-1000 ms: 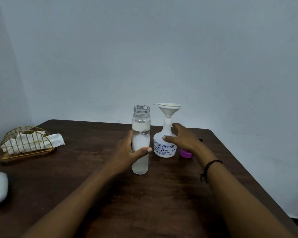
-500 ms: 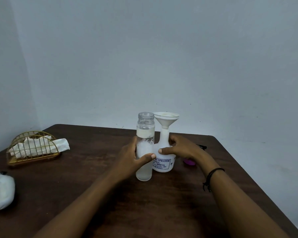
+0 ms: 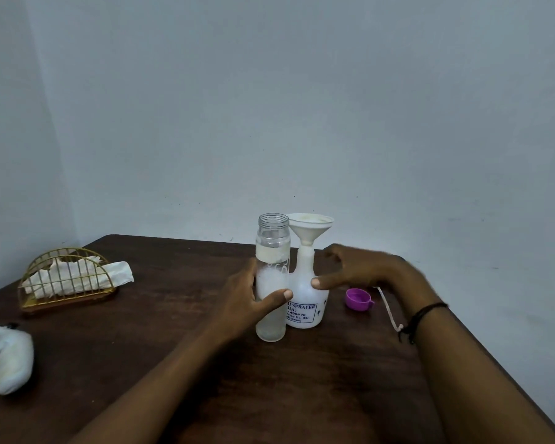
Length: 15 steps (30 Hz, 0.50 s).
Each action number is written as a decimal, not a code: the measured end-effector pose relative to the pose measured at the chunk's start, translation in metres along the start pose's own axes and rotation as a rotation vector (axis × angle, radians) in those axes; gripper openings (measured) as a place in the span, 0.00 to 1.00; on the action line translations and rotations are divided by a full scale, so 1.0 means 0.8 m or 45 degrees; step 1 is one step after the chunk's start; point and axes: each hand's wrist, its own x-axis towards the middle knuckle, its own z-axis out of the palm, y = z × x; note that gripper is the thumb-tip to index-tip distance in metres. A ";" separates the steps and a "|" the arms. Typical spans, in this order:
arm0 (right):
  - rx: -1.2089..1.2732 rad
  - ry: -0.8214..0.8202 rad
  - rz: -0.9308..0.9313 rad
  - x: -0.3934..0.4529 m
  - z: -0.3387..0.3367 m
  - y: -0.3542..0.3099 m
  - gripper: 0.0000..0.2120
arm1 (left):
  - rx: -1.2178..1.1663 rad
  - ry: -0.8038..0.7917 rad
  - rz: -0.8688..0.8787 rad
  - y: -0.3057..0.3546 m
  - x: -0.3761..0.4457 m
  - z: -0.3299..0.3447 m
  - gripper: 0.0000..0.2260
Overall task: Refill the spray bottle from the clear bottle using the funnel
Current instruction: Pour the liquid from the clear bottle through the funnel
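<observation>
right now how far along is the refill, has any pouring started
Setup looks done: the funnel sits in the spray bottle neck, and the clear bottle is uncapped, upright, nearly full. A purple cap lies on the table. In hand: the left hand grips the clear bottle; the right hand has only its thumb at the spray bottle. Left: lift, tilt, pour.

Left hand (image 3: 249, 302) curled in a grip; right hand (image 3: 362, 267) spread, fingers loosely bent.
</observation>
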 end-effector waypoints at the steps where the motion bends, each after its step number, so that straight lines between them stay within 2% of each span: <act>1: -0.087 0.005 0.032 -0.016 -0.017 -0.010 0.41 | 0.009 0.010 0.007 -0.001 -0.001 0.000 0.21; 4: -0.069 -0.010 0.017 -0.063 -0.055 -0.039 0.23 | 0.032 0.051 0.052 -0.001 -0.004 0.000 0.18; 6: 0.004 -0.056 -0.059 -0.085 -0.057 -0.063 0.19 | 0.031 0.070 0.093 0.003 -0.007 0.000 0.20; 13: -0.097 -0.025 -0.225 -0.058 -0.008 -0.100 0.27 | 0.002 0.072 0.140 0.025 -0.012 0.006 0.22; 15: -0.052 0.007 -0.293 -0.049 0.004 -0.100 0.25 | -0.011 0.071 0.151 0.032 -0.010 0.006 0.22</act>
